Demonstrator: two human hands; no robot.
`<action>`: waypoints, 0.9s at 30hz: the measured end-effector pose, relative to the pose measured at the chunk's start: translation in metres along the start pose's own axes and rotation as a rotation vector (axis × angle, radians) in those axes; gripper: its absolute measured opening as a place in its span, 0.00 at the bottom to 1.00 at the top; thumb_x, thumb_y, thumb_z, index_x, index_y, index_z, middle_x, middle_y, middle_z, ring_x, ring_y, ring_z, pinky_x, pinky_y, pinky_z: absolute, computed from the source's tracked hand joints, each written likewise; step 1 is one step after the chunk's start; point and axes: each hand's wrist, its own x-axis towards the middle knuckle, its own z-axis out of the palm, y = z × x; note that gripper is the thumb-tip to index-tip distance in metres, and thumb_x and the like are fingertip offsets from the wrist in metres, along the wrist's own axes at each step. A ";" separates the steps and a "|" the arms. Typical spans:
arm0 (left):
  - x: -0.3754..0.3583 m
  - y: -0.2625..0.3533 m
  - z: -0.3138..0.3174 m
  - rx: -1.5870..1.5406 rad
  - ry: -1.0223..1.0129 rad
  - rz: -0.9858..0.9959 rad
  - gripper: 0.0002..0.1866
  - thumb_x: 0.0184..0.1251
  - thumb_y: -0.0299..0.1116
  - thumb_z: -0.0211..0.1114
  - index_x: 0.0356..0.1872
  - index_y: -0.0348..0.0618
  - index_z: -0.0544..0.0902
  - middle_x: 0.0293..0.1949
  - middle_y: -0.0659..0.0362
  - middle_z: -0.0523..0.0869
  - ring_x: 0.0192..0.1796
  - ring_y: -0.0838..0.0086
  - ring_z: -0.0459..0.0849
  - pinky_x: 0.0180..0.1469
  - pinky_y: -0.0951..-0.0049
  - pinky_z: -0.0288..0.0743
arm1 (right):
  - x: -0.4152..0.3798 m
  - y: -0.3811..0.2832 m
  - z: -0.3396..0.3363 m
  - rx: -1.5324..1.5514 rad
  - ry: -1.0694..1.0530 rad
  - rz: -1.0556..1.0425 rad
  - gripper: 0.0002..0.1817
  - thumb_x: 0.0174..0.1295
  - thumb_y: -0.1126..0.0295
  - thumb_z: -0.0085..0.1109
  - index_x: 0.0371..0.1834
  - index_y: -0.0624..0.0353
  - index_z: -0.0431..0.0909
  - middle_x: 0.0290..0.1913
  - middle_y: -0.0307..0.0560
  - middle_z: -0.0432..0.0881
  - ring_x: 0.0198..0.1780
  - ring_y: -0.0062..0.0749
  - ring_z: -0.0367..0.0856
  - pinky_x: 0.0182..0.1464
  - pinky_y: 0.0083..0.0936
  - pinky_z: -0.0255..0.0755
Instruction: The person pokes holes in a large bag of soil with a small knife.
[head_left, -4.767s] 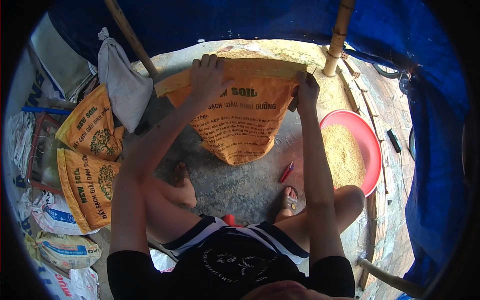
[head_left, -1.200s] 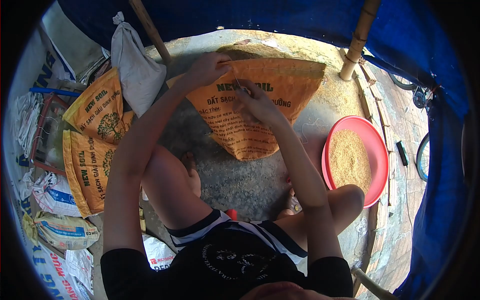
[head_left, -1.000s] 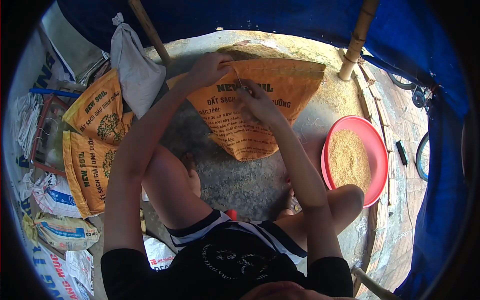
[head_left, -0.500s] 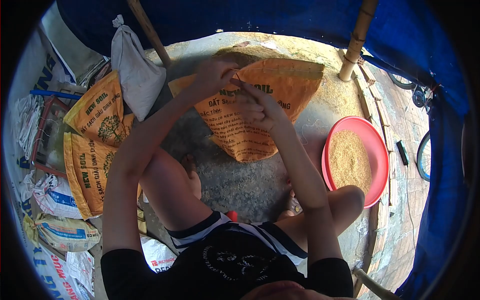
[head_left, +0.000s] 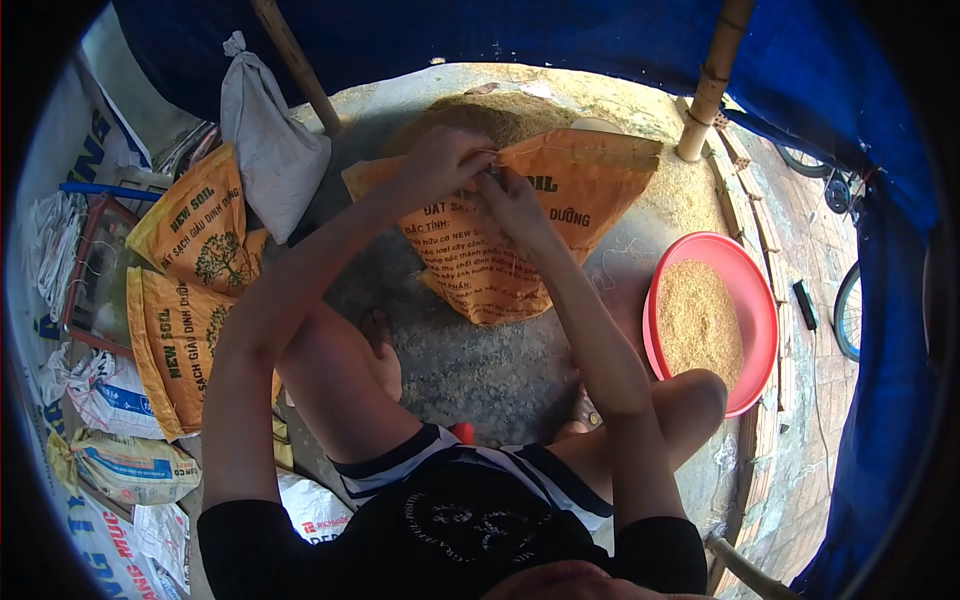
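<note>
An orange printed sack (head_left: 480,265) stands on the floor in front of me, its wide top edge spread to the right. My left hand (head_left: 447,163) is closed at the middle of that top edge, pinching the sack's rim. Just below and to the right, my right hand (head_left: 511,205) has its fingers bent and pressed together close to the left fingertips. What the right fingers hold is too small to make out. A thin pale line, like a thread, runs along the rim to the right of my hands.
A pink basin (head_left: 765,340) of golden husks (head_left: 700,325) stands at right. More orange sacks (head_left: 165,340) and a tied white sack (head_left: 270,140) lie at left. Bamboo poles (head_left: 712,85) and a blue tarp (head_left: 500,35) border the space. Loose husks lie behind the sack.
My right hand has turned and drawn its stretched fingers in, staying by the left. The left hand has shifted slightly down and right, and the sack's top edge has dipped.
</note>
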 end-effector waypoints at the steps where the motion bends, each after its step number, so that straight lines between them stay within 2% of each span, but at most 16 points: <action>1: 0.000 0.002 -0.006 0.003 -0.003 0.002 0.13 0.60 0.37 0.58 0.39 0.38 0.81 0.34 0.52 0.82 0.38 0.60 0.81 0.39 0.64 0.73 | 0.000 0.000 0.003 0.044 0.005 0.014 0.11 0.66 0.64 0.46 0.38 0.62 0.62 0.21 0.44 0.72 0.14 0.23 0.70 0.15 0.20 0.65; 3: 0.002 0.006 -0.016 -0.049 -0.018 -0.136 0.18 0.65 0.43 0.54 0.44 0.39 0.80 0.39 0.54 0.83 0.42 0.67 0.81 0.44 0.72 0.71 | 0.000 0.006 0.010 0.022 -0.025 0.005 0.12 0.66 0.64 0.46 0.40 0.62 0.62 0.24 0.44 0.74 0.16 0.23 0.71 0.16 0.20 0.67; 4: 0.005 0.002 -0.015 -0.048 -0.023 -0.133 0.18 0.65 0.43 0.54 0.44 0.39 0.80 0.39 0.54 0.83 0.42 0.67 0.81 0.44 0.72 0.71 | 0.001 0.009 0.011 -0.004 -0.058 0.002 0.13 0.66 0.64 0.46 0.42 0.63 0.62 0.26 0.45 0.75 0.17 0.24 0.72 0.17 0.20 0.69; 6: 0.010 0.000 -0.017 -0.091 0.120 -0.257 0.29 0.66 0.58 0.44 0.49 0.43 0.78 0.44 0.55 0.82 0.47 0.70 0.79 0.51 0.72 0.68 | 0.000 0.011 0.010 -0.002 -0.109 0.009 0.13 0.66 0.64 0.46 0.44 0.64 0.62 0.28 0.46 0.76 0.21 0.25 0.75 0.20 0.21 0.72; 7: 0.010 0.005 -0.019 -0.091 0.119 -0.257 0.29 0.66 0.58 0.44 0.49 0.43 0.78 0.44 0.55 0.82 0.47 0.70 0.79 0.51 0.72 0.68 | 0.000 0.012 0.009 -0.003 -0.162 0.015 0.14 0.66 0.65 0.46 0.47 0.65 0.62 0.31 0.47 0.77 0.25 0.25 0.77 0.24 0.21 0.75; 9: 0.011 0.018 -0.026 -0.332 -0.034 -0.500 0.39 0.64 0.67 0.33 0.52 0.44 0.77 0.49 0.56 0.80 0.51 0.71 0.76 0.55 0.70 0.64 | -0.001 0.016 0.005 -0.034 -0.208 0.027 0.15 0.66 0.65 0.46 0.49 0.65 0.61 0.34 0.47 0.78 0.29 0.26 0.78 0.28 0.22 0.76; 10: 0.013 0.013 -0.023 -0.335 -0.033 -0.500 0.39 0.64 0.67 0.33 0.52 0.44 0.77 0.49 0.56 0.80 0.51 0.71 0.76 0.55 0.70 0.64 | -0.002 0.017 0.003 -0.067 -0.255 0.039 0.17 0.66 0.66 0.46 0.52 0.66 0.61 0.36 0.48 0.78 0.34 0.28 0.79 0.33 0.23 0.78; 12: 0.018 0.000 -0.018 -0.913 -0.282 -0.574 0.43 0.62 0.69 0.29 0.54 0.41 0.76 0.49 0.56 0.80 0.50 0.70 0.76 0.54 0.70 0.65 | -0.004 0.018 0.001 -0.087 -0.271 0.055 0.17 0.66 0.66 0.46 0.53 0.66 0.61 0.38 0.48 0.78 0.35 0.28 0.79 0.35 0.23 0.77; 13: 0.020 -0.003 -0.017 -0.916 -0.278 -0.574 0.43 0.62 0.69 0.29 0.54 0.41 0.76 0.49 0.56 0.80 0.50 0.70 0.76 0.54 0.70 0.65 | -0.004 0.019 0.000 -0.102 -0.287 0.070 0.17 0.66 0.67 0.46 0.54 0.65 0.61 0.39 0.48 0.78 0.37 0.29 0.79 0.38 0.24 0.77; 15: 0.022 -0.006 -0.014 -0.660 -0.420 -0.555 0.46 0.59 0.73 0.25 0.50 0.44 0.78 0.41 0.60 0.81 0.41 0.76 0.77 0.45 0.74 0.68 | -0.004 0.020 -0.002 -0.084 -0.309 0.073 0.17 0.66 0.67 0.46 0.54 0.65 0.61 0.40 0.48 0.78 0.37 0.29 0.79 0.38 0.24 0.77; 19: 0.026 -0.014 -0.017 -0.542 -0.448 -0.569 0.44 0.60 0.72 0.28 0.41 0.43 0.82 0.33 0.62 0.81 0.37 0.79 0.76 0.41 0.76 0.68 | -0.008 0.014 -0.005 -0.072 -0.275 0.077 0.17 0.67 0.68 0.44 0.55 0.64 0.60 0.41 0.49 0.78 0.38 0.28 0.78 0.40 0.24 0.77; 21: 0.023 -0.021 -0.022 -0.626 -0.468 -0.575 0.38 0.63 0.66 0.38 0.37 0.40 0.83 0.36 0.60 0.81 0.39 0.77 0.76 0.43 0.75 0.69 | -0.008 0.014 -0.008 -0.029 -0.265 0.075 0.17 0.67 0.68 0.44 0.56 0.64 0.60 0.41 0.49 0.78 0.38 0.28 0.78 0.40 0.23 0.77; 22: 0.021 -0.020 -0.026 -0.624 -0.470 -0.575 0.38 0.63 0.66 0.38 0.37 0.40 0.83 0.36 0.60 0.81 0.39 0.77 0.76 0.43 0.75 0.69 | -0.008 0.014 -0.009 0.015 -0.257 0.073 0.17 0.67 0.69 0.43 0.56 0.64 0.60 0.41 0.49 0.78 0.38 0.28 0.78 0.39 0.23 0.77; 24: 0.014 -0.017 -0.035 -0.452 -0.258 -0.532 0.28 0.64 0.59 0.49 0.39 0.42 0.82 0.37 0.62 0.81 0.40 0.78 0.76 0.41 0.77 0.69 | -0.006 0.016 -0.011 0.042 -0.262 0.078 0.18 0.67 0.68 0.44 0.57 0.64 0.59 0.42 0.50 0.78 0.39 0.28 0.78 0.41 0.25 0.77; 25: 0.013 -0.024 -0.035 -0.450 -0.260 -0.534 0.28 0.64 0.59 0.49 0.39 0.42 0.82 0.37 0.62 0.81 0.40 0.78 0.76 0.41 0.77 0.69 | -0.006 0.017 -0.011 0.065 -0.269 0.085 0.20 0.67 0.67 0.44 0.59 0.64 0.59 0.43 0.51 0.78 0.40 0.29 0.78 0.43 0.27 0.77; 27: 0.013 -0.037 -0.034 -0.439 -0.251 -0.480 0.19 0.62 0.50 0.57 0.41 0.45 0.82 0.39 0.62 0.81 0.42 0.78 0.76 0.43 0.78 0.70 | -0.006 0.017 -0.009 0.091 -0.260 0.092 0.19 0.67 0.67 0.44 0.58 0.64 0.60 0.43 0.51 0.78 0.40 0.30 0.78 0.43 0.28 0.77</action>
